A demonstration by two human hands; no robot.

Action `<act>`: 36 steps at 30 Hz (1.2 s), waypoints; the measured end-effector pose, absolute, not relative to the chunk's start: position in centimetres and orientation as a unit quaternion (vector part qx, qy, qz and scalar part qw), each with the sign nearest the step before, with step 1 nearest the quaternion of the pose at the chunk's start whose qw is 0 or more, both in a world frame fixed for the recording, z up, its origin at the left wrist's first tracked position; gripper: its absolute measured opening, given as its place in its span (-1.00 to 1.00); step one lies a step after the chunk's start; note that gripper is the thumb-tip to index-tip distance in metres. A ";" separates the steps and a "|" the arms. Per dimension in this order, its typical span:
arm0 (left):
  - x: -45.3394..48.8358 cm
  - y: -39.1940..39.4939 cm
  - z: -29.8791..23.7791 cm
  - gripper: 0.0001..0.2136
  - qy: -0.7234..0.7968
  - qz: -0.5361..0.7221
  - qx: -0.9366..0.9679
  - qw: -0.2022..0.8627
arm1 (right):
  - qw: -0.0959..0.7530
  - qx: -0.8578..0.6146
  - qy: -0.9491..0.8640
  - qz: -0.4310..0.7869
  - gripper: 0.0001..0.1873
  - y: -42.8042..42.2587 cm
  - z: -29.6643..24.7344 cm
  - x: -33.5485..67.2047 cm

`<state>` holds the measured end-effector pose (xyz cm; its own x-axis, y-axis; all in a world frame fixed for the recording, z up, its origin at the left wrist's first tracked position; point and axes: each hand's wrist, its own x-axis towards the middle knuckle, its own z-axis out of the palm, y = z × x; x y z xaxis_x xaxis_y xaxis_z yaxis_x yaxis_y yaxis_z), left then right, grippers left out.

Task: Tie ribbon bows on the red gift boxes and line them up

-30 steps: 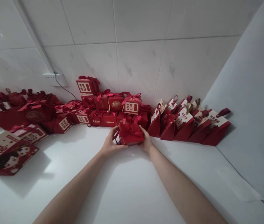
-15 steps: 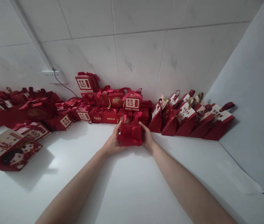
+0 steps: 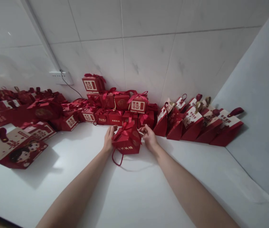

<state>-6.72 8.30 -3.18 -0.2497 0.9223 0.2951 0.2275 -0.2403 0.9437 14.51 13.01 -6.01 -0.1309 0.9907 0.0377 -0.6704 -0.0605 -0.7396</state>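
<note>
In front of me a small red gift box (image 3: 126, 144) with gold lettering stands tilted, tied on top with a red ribbon. A red cord loop hangs from its lower left side. My left hand (image 3: 109, 138) is against the box's left side, gripping it, with its fingers partly behind. To the right, my right hand (image 3: 150, 138) is half curled with fingers apart, its fingertips close to the box's edge. Stacked ribbon-tied red boxes (image 3: 115, 117) stand just behind both hands.
Red-and-white wedge-shaped boxes (image 3: 192, 122) with loop handles line the right of the white table (image 3: 129, 196). More red boxes (image 3: 46, 110) crowd the left, with a box showing cartoon faces (image 3: 21, 153) nearer. A power strip (image 3: 61, 77) is on the tiled wall.
The box has turned and tipped, so its lettered side and cord loop now show. My right hand has moved off its side, and the view has shifted slightly.
</note>
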 end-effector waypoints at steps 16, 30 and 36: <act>-5.8 4.4 -0.4 -0.34 0.497 0.513 0.509 0.480 | 0.495 -0.291 -0.437 0.693 -0.46 10.1 -4.2 16.9; -6.8 0.4 4.1 -0.56 0.492 0.404 0.638 0.433 | 0.283 -0.343 -0.657 0.609 -0.76 7.0 1.9 22.3; -7.4 -0.8 4.6 -0.60 0.522 0.263 0.601 0.545 | 0.030 -0.297 -0.837 0.458 -0.74 4.4 3.1 21.0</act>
<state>-7.43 -0.81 4.61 0.3170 0.9140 -0.2530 0.3411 0.1391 0.9297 21.02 4.45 3.10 -0.8223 0.5239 -0.2222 0.4696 0.4040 -0.7850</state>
